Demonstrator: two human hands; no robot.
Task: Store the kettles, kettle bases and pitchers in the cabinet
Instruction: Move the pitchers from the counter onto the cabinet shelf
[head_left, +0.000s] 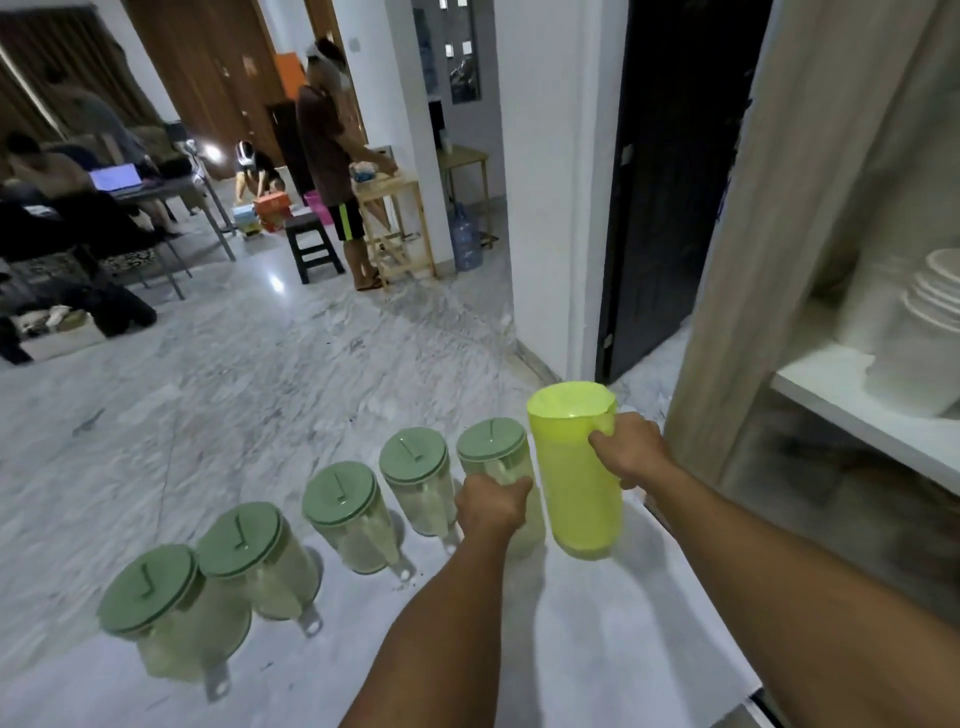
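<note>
The right hand (631, 449) is gripping the handle of a lidless, empty-looking lime-green plastic pitcher (571, 467) just beside the open wooden cabinet (727, 260). The left hand (488, 506) is curling around the handle of a clear plastic pitcher with a sage-green lid (491, 440), ending a row of four matching pitchers (340, 499) standing on the marble floor (260, 389). Stacked white bowls (935, 296) are sitting inside the cabinet, cut off at the frame edge.
</note>
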